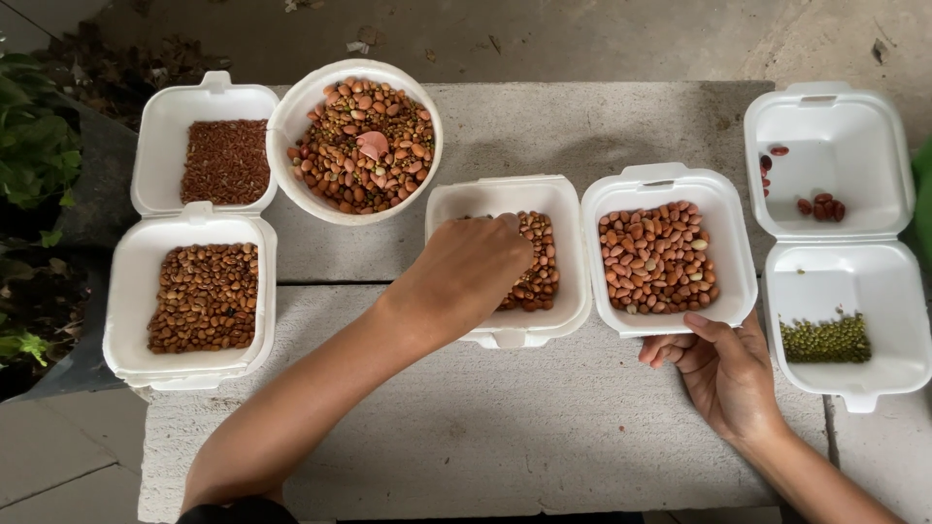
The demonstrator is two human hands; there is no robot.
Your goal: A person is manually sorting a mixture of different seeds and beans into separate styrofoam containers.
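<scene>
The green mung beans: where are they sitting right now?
In the head view, the green mung beans lie at far right in the lower half of the open white foam clamshell, just right of the right hand.

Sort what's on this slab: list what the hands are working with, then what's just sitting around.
In hand:
left hand in tray of brown beans
right hand at tray of peanuts

Sitting around:
bowl of mixed seeds
green beans
red beans
plants
</scene>
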